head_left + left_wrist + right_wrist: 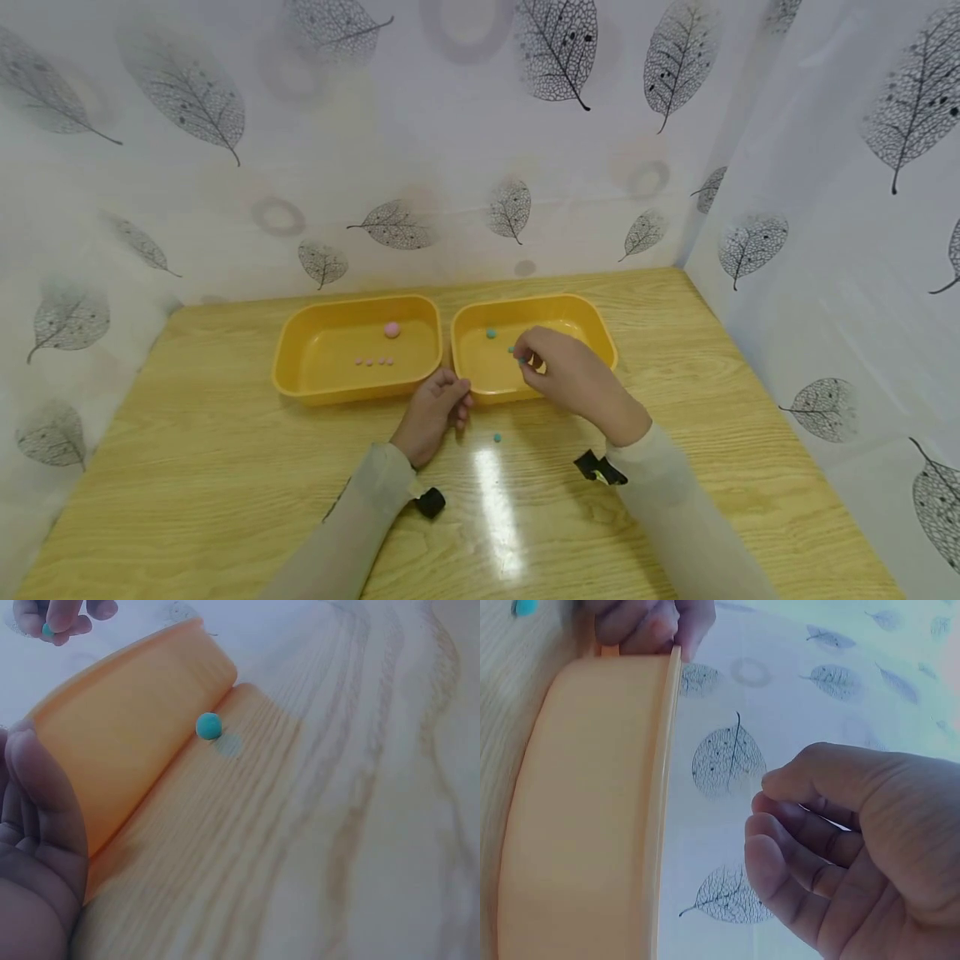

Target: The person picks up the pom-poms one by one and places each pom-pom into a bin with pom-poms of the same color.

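Over the right yellow tray (474,387), my right hand (573,375) pinches a tiny teal ball (47,630) at its fingertips. My left hand (431,412) grips that tray's near left corner, with its thumb at the rim and its other fingers curled by the outer wall. Inside the right tray lie a larger teal ball (491,333) and a small teal ball (512,349) close to my right fingertips. Another teal ball (497,437) rests on the table just in front of the tray. In the right wrist view, the right fingers hide the pinched ball.
Left of it stands a second yellow tray (300,387), holding one larger pink ball (392,330) and several tiny pink balls (369,362) in a row. Both trays sit on the wood-grain table (210,475). Behind and at the sides hangs a leaf-patterned white curtain (450,150).
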